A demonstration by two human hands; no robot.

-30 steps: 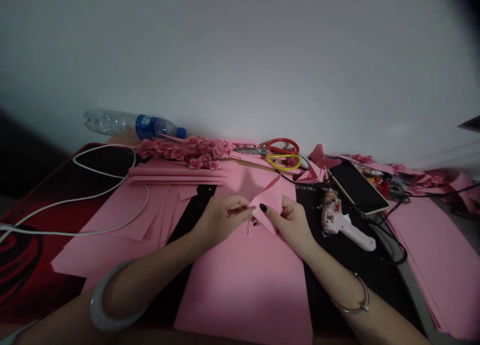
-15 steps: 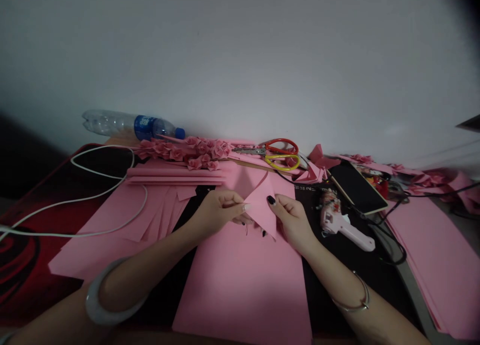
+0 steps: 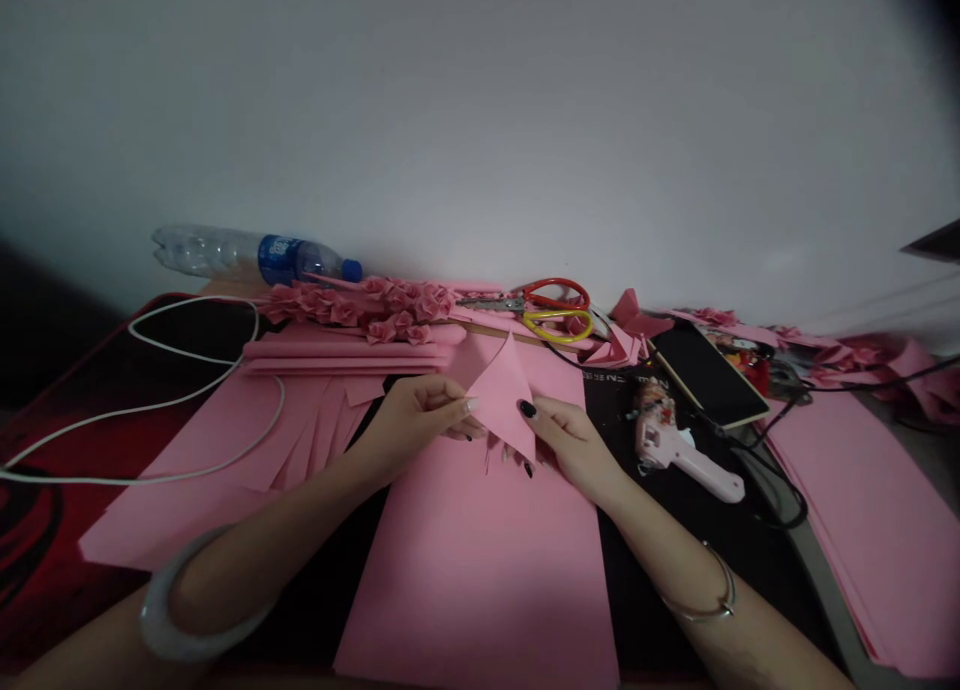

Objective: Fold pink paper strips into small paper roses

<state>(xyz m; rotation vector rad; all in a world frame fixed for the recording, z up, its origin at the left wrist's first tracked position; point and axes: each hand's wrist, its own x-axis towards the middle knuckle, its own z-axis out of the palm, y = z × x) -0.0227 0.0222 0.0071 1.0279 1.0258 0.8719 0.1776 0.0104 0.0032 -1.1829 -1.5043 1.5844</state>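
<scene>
Pinching a paper triangle (image 3: 501,400) above the middle of the table (image 3: 660,610): the left hand (image 3: 418,415) is closed, thumb and fingers gripping the triangle's left edge. The right hand (image 3: 571,440) is closed on its lower right edge, with part of the grip hidden behind the paper. One point of the triangle aims toward the far edge of the table, and its lower tip sits just over a large pink sheet (image 3: 472,580) lying flat beneath both hands. Judged from this hold, the step goes best with both grips close to the paper's edges and evenly tensioned, so that the thin sheet neither buckles nor creases out of line.

Counts, from the far edge of the table: one plastic bottle (image 3: 255,258) lying on its side; one row of paper roses (image 3: 367,310), too crowded to count; scissors (image 3: 551,308) with one red and one yellow loop, whether one pair or two cannot be told. Toward the left edge: one stack of pink strips (image 3: 337,355), several fanned pink sheets (image 3: 225,460), one white cable (image 3: 150,448) and one red-and-black mat (image 3: 45,530). Right of the hands: one phone (image 3: 709,375), one glue gun (image 3: 671,455) and one pile of pink sheets (image 3: 862,510). On the arms: two bangles, one wide and pale (image 3: 154,620) on the left forearm, one thin and metal (image 3: 701,602) on the right.
</scene>
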